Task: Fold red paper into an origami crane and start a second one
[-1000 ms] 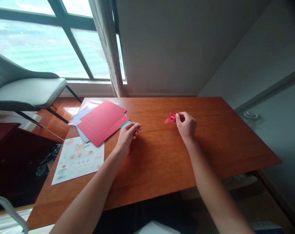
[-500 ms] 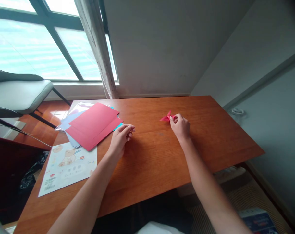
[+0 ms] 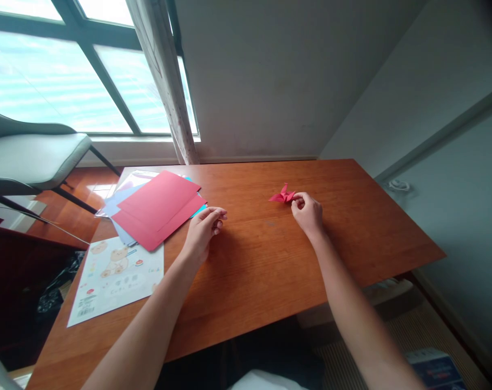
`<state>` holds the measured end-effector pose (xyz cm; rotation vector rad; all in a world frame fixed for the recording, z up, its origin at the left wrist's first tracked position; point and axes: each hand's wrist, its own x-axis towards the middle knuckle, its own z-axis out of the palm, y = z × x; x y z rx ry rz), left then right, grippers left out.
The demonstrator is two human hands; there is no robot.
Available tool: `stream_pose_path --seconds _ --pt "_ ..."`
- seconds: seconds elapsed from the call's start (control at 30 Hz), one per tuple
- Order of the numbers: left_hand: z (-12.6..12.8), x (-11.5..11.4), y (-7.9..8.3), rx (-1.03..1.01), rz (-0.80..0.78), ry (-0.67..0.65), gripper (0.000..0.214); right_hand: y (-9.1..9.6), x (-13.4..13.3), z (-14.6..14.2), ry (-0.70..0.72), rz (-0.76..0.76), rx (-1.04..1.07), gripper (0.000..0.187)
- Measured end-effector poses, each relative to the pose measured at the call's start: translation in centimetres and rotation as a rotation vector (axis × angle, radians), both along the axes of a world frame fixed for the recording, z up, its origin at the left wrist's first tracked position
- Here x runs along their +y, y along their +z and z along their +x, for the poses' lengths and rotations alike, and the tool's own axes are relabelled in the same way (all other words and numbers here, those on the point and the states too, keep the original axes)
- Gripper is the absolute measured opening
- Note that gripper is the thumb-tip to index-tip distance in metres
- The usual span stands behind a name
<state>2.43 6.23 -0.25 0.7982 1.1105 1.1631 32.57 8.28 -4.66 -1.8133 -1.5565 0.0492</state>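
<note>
A small red origami crane [image 3: 283,196] rests on the wooden table right of the middle, its pointed folds spread. Just at its right tip is my right hand [image 3: 308,212], thumb and index finger curled with a gap between them; whether the fingertips still touch the paper I cannot tell. My left hand [image 3: 203,227] is above the table beside the paper stack, fingers curled in with the thumb against them, and nothing shows in it. Red paper sheets [image 3: 158,208] lie just left of that hand.
Under the red sheets are pale blue sheets [image 3: 123,227] and a clear plastic sleeve [image 3: 138,177]. A white sheet with bear drawings [image 3: 119,287] lies in front on the wooden table [image 3: 246,281]. A chair [image 3: 38,157] stands beyond the left edge, near the curtain [image 3: 164,81].
My right hand has drawn slightly to the right, away from the crane's middle, and its fingers have loosened. The crane stays in place on the table. My left hand has hardly moved.
</note>
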Motion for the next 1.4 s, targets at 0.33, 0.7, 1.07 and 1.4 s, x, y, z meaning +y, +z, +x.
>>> stream_pose_path --seconds 0.33,0.7,1.07,1.4 --pt "0.0 -0.1 -0.1 0.017 -0.005 -0.008 0.023 -0.4 -0.8 2.3 -0.045 -0.044 0.054 0.021" --pt "0.0 -0.1 -0.3 0.028 0.003 -0.024 0.023 -0.2 -0.2 0.5 0.064 -0.006 0.125 0.023" --pt "0.0 0.0 -0.2 0.015 0.0 -0.025 0.023 -0.4 -1.4 0.1 0.051 0.01 0.15 0.023" --pt "0.0 0.0 -0.5 0.051 0.005 -0.031 0.025 -0.2 -1.4 1.2 -0.016 0.066 0.177 0.025"
